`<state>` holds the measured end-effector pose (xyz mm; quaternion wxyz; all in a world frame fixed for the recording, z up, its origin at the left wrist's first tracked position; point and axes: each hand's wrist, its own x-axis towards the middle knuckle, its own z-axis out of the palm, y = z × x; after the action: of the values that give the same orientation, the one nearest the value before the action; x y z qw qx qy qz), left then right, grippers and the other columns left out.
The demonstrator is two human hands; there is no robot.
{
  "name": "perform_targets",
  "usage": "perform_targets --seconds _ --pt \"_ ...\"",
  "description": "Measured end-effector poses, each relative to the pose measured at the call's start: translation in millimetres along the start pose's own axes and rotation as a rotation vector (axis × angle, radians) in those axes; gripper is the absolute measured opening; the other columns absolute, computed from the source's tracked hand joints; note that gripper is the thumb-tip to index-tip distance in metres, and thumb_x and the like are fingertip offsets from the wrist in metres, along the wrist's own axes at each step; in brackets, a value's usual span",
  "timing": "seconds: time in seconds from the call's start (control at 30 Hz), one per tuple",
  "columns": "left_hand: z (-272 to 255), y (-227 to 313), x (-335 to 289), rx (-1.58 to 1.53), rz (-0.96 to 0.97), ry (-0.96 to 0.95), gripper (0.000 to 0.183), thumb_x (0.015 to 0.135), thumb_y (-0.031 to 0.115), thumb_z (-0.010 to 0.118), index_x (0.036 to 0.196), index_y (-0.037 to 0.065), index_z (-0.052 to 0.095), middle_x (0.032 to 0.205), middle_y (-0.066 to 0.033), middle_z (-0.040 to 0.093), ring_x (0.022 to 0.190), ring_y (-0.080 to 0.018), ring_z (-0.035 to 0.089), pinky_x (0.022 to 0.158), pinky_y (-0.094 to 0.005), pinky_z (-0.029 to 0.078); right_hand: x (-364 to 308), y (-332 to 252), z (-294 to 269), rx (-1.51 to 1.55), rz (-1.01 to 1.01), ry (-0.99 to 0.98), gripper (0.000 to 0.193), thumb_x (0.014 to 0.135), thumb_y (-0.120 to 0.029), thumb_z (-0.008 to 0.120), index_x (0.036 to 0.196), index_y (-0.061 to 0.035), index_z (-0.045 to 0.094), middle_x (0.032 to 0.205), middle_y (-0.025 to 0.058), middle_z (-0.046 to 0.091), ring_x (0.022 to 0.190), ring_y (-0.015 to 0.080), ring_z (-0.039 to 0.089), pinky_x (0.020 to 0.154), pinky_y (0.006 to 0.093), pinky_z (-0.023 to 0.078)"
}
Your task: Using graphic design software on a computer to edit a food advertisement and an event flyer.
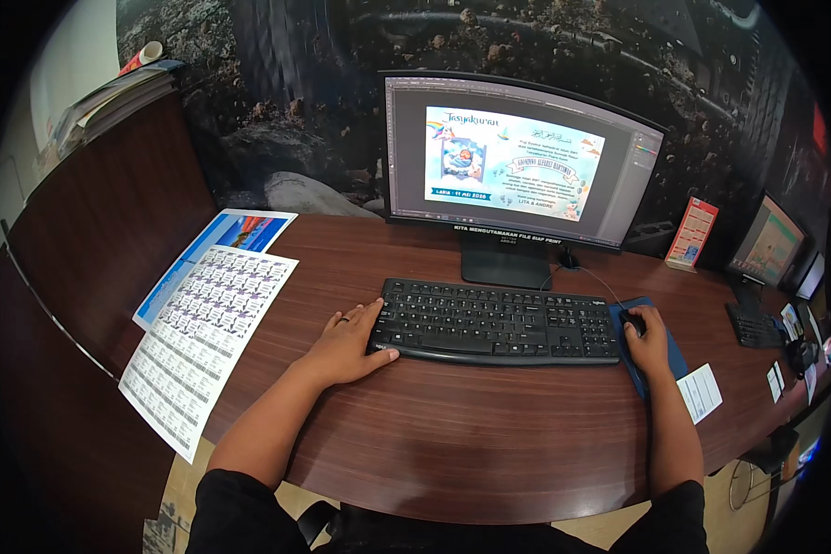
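A black keyboard (503,321) lies on the brown wooden desk. My left hand (343,351) rests at its left end, fingers stretched along the edge keys and thumb at the front corner; it holds nothing. To the right of the keyboard, my right hand (649,345) is curled over a black mouse (631,320), which it partly covers. Under the mouse is a dark blue mouse pad (676,356). Behind the keyboard stands a black monitor (619,175) on its stand. Its screen displays a pastel card design with a picture at left and text at right, inside an editing window.
A printed label sheet (203,342) overlaps a blue glossy print (180,263) on the left, beside a dark partition (92,212). A red desk calendar (693,233) stands right of the monitor. A white card (701,394) lies near my right forearm. Farther right is a second monitor (770,240).
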<state>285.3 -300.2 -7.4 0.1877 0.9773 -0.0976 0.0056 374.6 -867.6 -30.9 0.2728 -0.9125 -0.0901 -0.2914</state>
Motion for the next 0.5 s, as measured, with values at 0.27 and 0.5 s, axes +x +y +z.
perform_targets --seconds 0.27,0.5 --pt "-1.2 1.0 -2.4 0.010 -0.002 -0.002 0.099 0.093 0.058 0.065 0.163 0.001 0.023 0.157 -0.0342 0.040 0.153 -0.0435 0.032 0.126 -0.0567 0.020 -0.5 -3.0 0.4 0.019 -0.012 0.003 0.027 0.085 -0.006 0.073 0.111 -0.0005 0.069 0.122 0.0194 0.065 0.118 0.0379 0.063 0.102 0.0406 0.050" --pt "-0.6 -0.1 -1.6 0.008 0.006 0.001 0.099 0.093 0.057 0.066 0.163 0.001 0.023 0.157 -0.0338 0.040 0.152 -0.0436 0.032 0.125 -0.0575 0.020 0.0 -3.3 -0.3 0.015 -0.013 0.002 0.027 0.085 -0.006 0.073 0.111 0.0002 0.069 0.122 0.0197 0.065 0.118 0.0377 0.064 0.102 0.0403 0.050"
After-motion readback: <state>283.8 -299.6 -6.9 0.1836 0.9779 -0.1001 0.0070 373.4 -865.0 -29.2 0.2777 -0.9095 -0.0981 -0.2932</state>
